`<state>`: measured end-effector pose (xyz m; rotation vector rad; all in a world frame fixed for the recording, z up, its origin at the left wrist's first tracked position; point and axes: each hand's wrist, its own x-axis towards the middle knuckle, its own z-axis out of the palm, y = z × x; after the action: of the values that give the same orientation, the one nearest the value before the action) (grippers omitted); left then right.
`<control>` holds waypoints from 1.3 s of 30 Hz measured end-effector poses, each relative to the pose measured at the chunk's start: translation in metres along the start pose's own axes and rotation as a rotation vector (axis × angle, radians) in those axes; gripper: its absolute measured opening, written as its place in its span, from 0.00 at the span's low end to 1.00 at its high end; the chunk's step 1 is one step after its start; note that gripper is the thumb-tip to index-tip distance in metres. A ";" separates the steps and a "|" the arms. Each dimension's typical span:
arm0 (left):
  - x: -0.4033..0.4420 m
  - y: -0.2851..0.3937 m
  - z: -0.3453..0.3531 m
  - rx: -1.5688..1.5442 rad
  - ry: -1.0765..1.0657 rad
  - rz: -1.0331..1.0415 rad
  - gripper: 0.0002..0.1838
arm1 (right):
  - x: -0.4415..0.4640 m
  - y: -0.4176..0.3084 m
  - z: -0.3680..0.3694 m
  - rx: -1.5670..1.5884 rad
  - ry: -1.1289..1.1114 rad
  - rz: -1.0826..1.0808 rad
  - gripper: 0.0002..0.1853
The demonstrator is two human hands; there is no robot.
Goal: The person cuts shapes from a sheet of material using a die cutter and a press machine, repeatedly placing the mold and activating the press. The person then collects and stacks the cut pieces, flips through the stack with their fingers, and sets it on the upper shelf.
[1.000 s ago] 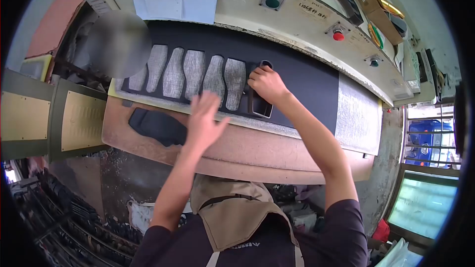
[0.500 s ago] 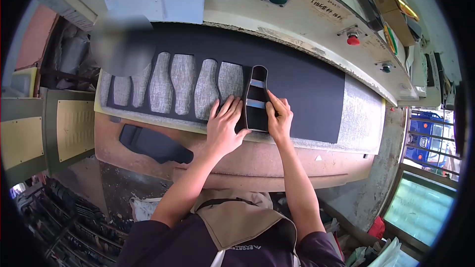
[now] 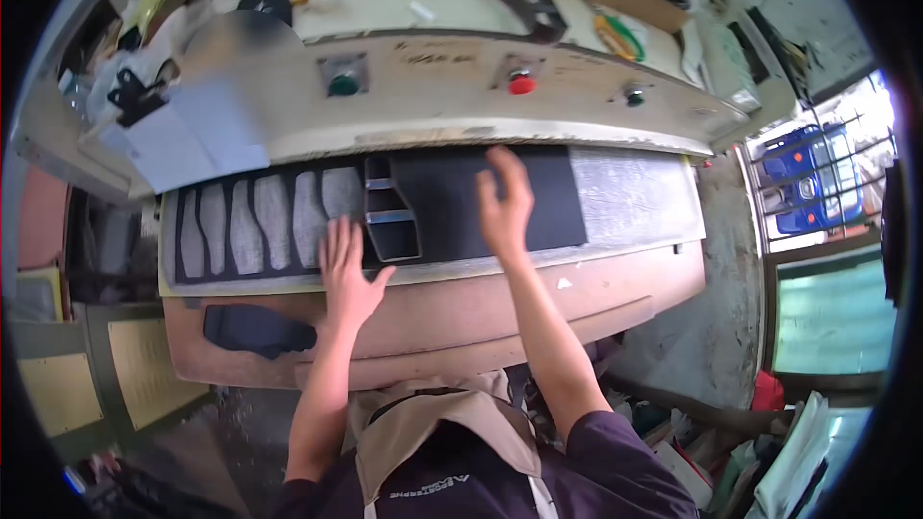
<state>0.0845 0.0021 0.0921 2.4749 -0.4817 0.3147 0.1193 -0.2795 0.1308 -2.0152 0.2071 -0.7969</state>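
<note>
A black sheet [image 3: 452, 207] lies on a grey-white cutting board [image 3: 630, 197], with several sole-shaped holes cut through its left part. Just right of those holes stands a metal cutting die [image 3: 391, 217], a narrow sole-shaped frame with crossbars. My left hand [image 3: 352, 274] rests with spread fingers over the sheet's holes and lower edge, left of the die. Raised over the sheet to the right of the die, my right hand [image 3: 505, 207] is empty, its thumb and fingers apart and slightly blurred. Neither hand grips the die.
Beyond the board runs a machine beam with a green button [image 3: 343, 84], a red button [image 3: 521, 83] and a dark button [image 3: 635, 94]. Another die [image 3: 524, 0] lies on its top ledge. Dark cut pieces [image 3: 258, 330] lie on the brown front table [image 3: 461, 317].
My right hand has let go of the die and moved up and away to its right. My left hand stays beside the die. The camera view has shifted, showing more of the machine's top.
</note>
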 end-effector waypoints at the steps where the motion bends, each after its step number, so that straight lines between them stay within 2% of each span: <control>1: -0.002 0.000 0.000 -0.003 0.024 0.032 0.47 | 0.028 0.013 -0.026 -0.095 0.137 -0.011 0.21; 3: -0.012 0.005 -0.004 0.048 0.136 0.010 0.44 | 0.081 0.033 -0.084 -0.192 0.317 0.026 0.24; 5: -0.026 0.020 -0.003 -0.067 0.195 -0.101 0.30 | 0.129 0.063 -0.123 -0.330 0.426 -0.129 0.24; 6: -0.035 0.021 0.001 -0.063 0.212 -0.096 0.30 | 0.145 0.055 -0.136 -0.275 0.344 -0.122 0.24; 8: -0.052 0.017 0.013 -0.153 -0.155 -0.311 0.12 | 0.147 0.068 -0.151 -0.118 0.266 -0.113 0.26; 9: -0.051 0.025 0.018 -0.096 -0.022 -0.161 0.09 | 0.136 0.063 -0.151 0.022 0.248 -0.122 0.26; 10: -0.047 0.033 0.025 -0.028 0.111 -0.015 0.10 | 0.111 0.049 -0.143 -0.003 0.210 -0.004 0.25; 11: -0.039 0.037 0.026 -0.002 0.119 -0.050 0.10 | 0.081 0.041 -0.131 -0.158 0.024 -0.040 0.25; 13: -0.015 0.038 0.026 0.067 0.203 0.034 0.11 | 0.002 0.042 -0.101 -0.355 -0.356 -0.158 0.23; 15: 0.008 0.038 0.029 0.125 0.216 0.043 0.10 | -0.051 0.010 -0.074 -0.478 -0.625 -0.345 0.24; 16: 0.011 0.035 0.032 0.139 0.220 0.024 0.10 | -0.070 0.008 -0.062 -0.490 -0.677 -0.389 0.25; 18: 0.017 0.031 0.036 0.123 0.220 0.058 0.09 | -0.088 -0.005 -0.049 -0.468 -0.585 -0.378 0.24; 23: 0.018 0.035 0.034 0.154 0.365 0.121 0.08 | -0.096 -0.006 -0.039 -0.451 -0.547 -0.296 0.23; 28: 0.010 0.028 0.039 0.183 0.401 0.168 0.08 | -0.094 -0.004 -0.030 -0.569 -0.584 -0.252 0.21; 30: -0.001 0.029 0.044 0.166 0.331 0.038 0.10 | -0.094 -0.003 -0.024 -0.626 -0.579 -0.221 0.21; 31: -0.003 0.031 0.044 0.162 0.338 0.050 0.10 | -0.094 -0.001 -0.020 -0.629 -0.565 -0.224 0.21; 33: -0.005 0.029 0.043 0.031 0.207 -0.037 0.11 | -0.098 0.002 -0.014 -0.676 -0.558 -0.189 0.22; 39: -0.003 0.025 0.029 0.064 -0.035 -0.057 0.13 | -0.099 -0.010 -0.009 -0.683 -0.621 -0.005 0.20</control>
<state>0.0747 -0.0326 0.0807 2.5553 -0.4209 0.2688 0.0357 -0.2371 0.0974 -2.7977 0.1175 -0.0511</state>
